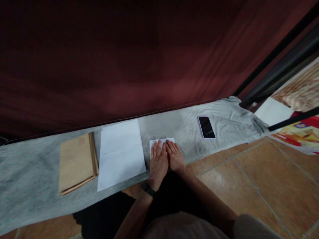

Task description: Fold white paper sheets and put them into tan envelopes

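My left hand (pixel 158 161) and my right hand (pixel 175 156) lie flat, side by side, palms down on a small folded white paper (pixel 161 142); only the paper's far edge shows past my fingertips. The paper rests on a grey cloth (pixel 37 172) spread on the floor. Both hands have their fingers stretched out and press on the paper without gripping it. A dark band sits on my left wrist.
A stack of white sheets (pixel 120 153) lies just left of my hands, with a pile of brown envelopes (pixel 76 162) beyond it. A dark phone (pixel 206 127) lies on the cloth to the right. A dark red curtain (pixel 124 56) hangs behind; tiled floor (pixel 261 179) at right.
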A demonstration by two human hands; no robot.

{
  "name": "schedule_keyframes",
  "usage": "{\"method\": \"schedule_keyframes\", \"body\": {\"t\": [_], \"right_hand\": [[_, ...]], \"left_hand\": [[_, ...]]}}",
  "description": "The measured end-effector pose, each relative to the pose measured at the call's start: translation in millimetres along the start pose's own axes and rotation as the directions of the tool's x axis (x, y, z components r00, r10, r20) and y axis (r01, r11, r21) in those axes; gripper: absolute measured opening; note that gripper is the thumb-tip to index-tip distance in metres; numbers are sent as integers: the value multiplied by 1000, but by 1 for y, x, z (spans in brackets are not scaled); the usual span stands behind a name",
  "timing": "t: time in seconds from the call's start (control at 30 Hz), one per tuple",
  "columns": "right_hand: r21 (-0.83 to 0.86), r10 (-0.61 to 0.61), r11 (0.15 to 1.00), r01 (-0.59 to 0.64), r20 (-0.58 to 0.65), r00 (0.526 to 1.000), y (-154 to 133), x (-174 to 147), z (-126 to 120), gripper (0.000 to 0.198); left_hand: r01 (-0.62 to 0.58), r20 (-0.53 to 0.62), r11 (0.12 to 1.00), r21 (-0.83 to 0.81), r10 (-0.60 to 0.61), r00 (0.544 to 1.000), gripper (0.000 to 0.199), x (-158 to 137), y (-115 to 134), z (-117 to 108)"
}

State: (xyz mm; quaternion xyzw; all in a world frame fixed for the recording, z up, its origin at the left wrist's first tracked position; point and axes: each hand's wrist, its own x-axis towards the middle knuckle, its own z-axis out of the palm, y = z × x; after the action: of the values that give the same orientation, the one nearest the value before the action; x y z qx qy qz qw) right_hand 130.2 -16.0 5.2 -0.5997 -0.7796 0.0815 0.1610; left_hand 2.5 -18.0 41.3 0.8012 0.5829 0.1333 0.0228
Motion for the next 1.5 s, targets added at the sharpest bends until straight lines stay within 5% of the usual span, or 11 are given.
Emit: {"method": "schedule_keyframes", "body": {"t": [0.2, 0.87, 1.23, 1.5], "right_hand": [[-49, 36, 998, -37, -18, 999, 6, 1, 0, 52], [-78, 99, 991, -110, -126, 987, 45, -9, -13, 51], [85, -68, 994, 68, -8, 998, -7, 11, -3, 51], [-24, -31, 999, 30, -29, 999, 0, 6, -2, 52]], "left_hand": [[-45, 90, 998, -52, 50, 995, 57, 7, -7, 21], [167, -26, 984, -54, -169, 985, 62, 3, -17, 29], [141, 61, 990, 8, -141, 988, 58, 2, -17, 25], [127, 48, 992, -18, -126, 991, 57, 2, -14, 22]]}}
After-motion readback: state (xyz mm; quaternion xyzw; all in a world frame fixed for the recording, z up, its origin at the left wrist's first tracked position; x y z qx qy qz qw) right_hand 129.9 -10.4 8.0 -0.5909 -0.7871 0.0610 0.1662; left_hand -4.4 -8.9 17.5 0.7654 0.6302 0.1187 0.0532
